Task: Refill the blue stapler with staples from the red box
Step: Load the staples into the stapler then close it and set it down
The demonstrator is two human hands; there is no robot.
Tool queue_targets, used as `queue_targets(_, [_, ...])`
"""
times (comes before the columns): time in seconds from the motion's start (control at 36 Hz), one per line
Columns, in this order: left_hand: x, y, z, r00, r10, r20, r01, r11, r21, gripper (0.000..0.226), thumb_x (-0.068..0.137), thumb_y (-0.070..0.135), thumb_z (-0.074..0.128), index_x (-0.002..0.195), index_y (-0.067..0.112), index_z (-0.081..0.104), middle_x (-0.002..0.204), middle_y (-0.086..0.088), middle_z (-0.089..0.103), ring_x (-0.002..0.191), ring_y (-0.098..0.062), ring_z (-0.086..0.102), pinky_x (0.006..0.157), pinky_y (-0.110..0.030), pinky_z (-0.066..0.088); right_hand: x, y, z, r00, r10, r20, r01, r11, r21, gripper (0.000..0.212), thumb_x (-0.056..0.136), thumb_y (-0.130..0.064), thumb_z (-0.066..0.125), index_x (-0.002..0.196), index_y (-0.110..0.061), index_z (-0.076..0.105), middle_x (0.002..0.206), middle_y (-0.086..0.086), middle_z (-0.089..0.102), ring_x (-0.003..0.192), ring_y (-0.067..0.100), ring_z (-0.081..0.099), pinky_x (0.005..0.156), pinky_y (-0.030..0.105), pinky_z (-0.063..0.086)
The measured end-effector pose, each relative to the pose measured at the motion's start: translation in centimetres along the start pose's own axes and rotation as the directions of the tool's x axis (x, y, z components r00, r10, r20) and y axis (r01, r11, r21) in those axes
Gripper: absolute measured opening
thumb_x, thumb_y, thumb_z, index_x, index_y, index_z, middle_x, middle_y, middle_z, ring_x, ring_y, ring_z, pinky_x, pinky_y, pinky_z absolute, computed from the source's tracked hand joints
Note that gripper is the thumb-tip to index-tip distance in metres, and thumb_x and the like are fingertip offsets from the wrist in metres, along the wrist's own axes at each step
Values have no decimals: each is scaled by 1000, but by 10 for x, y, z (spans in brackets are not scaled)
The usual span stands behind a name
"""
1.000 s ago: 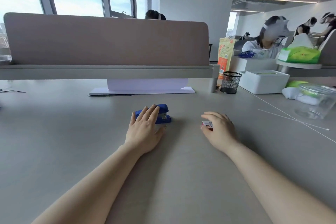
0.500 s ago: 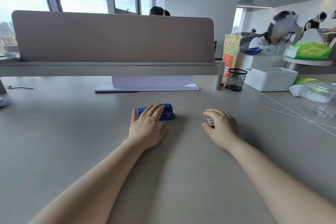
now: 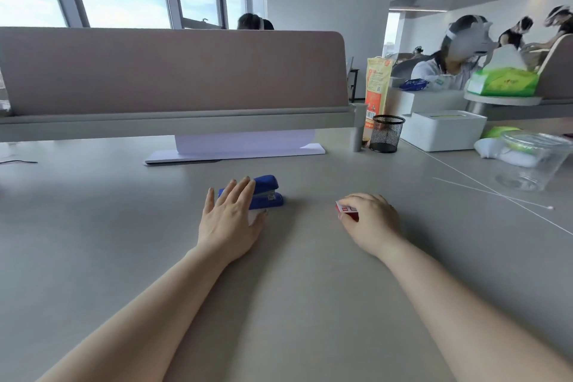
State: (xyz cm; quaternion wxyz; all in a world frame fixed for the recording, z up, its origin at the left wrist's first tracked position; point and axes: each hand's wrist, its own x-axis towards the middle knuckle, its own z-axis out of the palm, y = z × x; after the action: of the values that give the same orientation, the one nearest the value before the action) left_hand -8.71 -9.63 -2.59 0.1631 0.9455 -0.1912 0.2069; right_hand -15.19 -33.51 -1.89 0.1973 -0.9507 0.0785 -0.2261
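The blue stapler (image 3: pixel 266 191) lies on the grey desk (image 3: pixel 124 226), its front end pointing right. My left hand (image 3: pixel 231 220) rests over its left half, fingers spread across the top and thumb near its front side; the grip is loose. To the right, my right hand (image 3: pixel 370 222) is curled around the small red box (image 3: pixel 346 210), whose red and white end sticks out on the left of my fingers. The box sits tilted at the desk surface.
A beige partition with a shelf (image 3: pixel 173 96) stands behind, with a white stand base (image 3: pixel 235 153) under it. At the back right are a black mesh cup (image 3: pixel 387 133), a white box (image 3: pixel 443 130), a clear plastic cup (image 3: pixel 530 161) and a thin white stick (image 3: pixel 493 192). People sit beyond.
My right hand has closed more firmly on the red box and tilted it. My left hand stays on the stapler. My head view shifted slightly.
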Motion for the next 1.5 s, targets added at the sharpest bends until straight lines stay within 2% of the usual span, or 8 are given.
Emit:
queue_targets(0.19, [3, 0, 0, 1000, 11, 22, -9, 996, -85, 63, 89, 44, 47, 144, 23, 23, 155, 5, 25, 144, -16, 19, 116, -32, 17, 5, 0, 4, 999, -39, 9, 39, 999, 12, 20, 83, -16, 50, 95, -11, 65, 106, 4, 69, 101, 32, 53, 82, 38, 49])
queue_targets(0.31, [8, -2, 4, 998, 22, 58, -16, 995, -93, 67, 89, 46, 47, 145, 23, 19, 156, 6, 21, 145, -15, 12, 119, -34, 14, 13, -1, 9, 999, -46, 13, 45, 998, 38, 19, 80, -15, 50, 92, -9, 65, 100, 7, 69, 99, 33, 54, 80, 38, 49])
queue_targets(0.44, [9, -2, 6, 998, 24, 55, -17, 993, -113, 68, 89, 46, 48, 145, 23, 18, 157, 6, 20, 146, -15, 11, 119, -34, 14, 23, -2, 16, 999, -34, -37, 35, 999, 29, 15, 80, -27, 57, 92, -22, 65, 99, -1, 67, 98, 27, 54, 80, 31, 38])
queue_targets(0.58, [11, -1, 6, 997, 34, 67, -25, 992, -126, 71, 87, 47, 50, 146, 24, 18, 157, 6, 19, 146, -16, 10, 119, -36, 16, 28, -1, 20, 1000, -25, 1, 25, 997, 79, 14, 83, -20, 53, 93, -17, 62, 103, 3, 64, 101, 29, 48, 80, 36, 43])
queue_targets(0.89, [40, -5, 15, 981, 57, 184, -49, 998, -46, 71, 91, 52, 35, 147, 25, 0, 159, 8, 0, 146, -12, -5, 120, -36, 0, 68, -7, 41, 999, -34, -25, 35, 999, 32, 15, 87, -16, 49, 95, -13, 61, 103, 5, 66, 100, 31, 50, 67, 28, 28])
queue_targets(1.25, [122, -29, 52, 979, 34, 202, -24, 998, -55, 71, 92, 52, 32, 147, 25, -2, 159, 10, -3, 145, -11, -8, 120, -37, 0, 170, -16, 93, 997, -59, 53, 51, 988, 148, 16, 79, -21, 64, 76, -5, 62, 82, 11, 66, 84, 34, 56, 69, 38, 48])
queue_targets(1.33, [137, -34, 60, 980, 26, 197, -14, 998, -62, 70, 92, 51, 33, 147, 26, -2, 158, 11, -2, 145, -9, -8, 120, -36, 0, 188, -15, 101, 986, -106, 129, 88, 986, 139, 20, 82, -20, 60, 74, -1, 58, 81, 14, 62, 79, 34, 54, 61, 35, 40])
queue_targets(1.5, [156, -41, 68, 981, 33, 191, -20, 997, -69, 69, 92, 50, 34, 147, 27, -1, 158, 12, -2, 145, -8, -8, 120, -36, 0, 209, -7, 113, 956, -209, 208, 182, 973, 140, 20, 84, -5, 40, 83, -8, 59, 93, 7, 63, 89, 31, 55, 77, 37, 50])
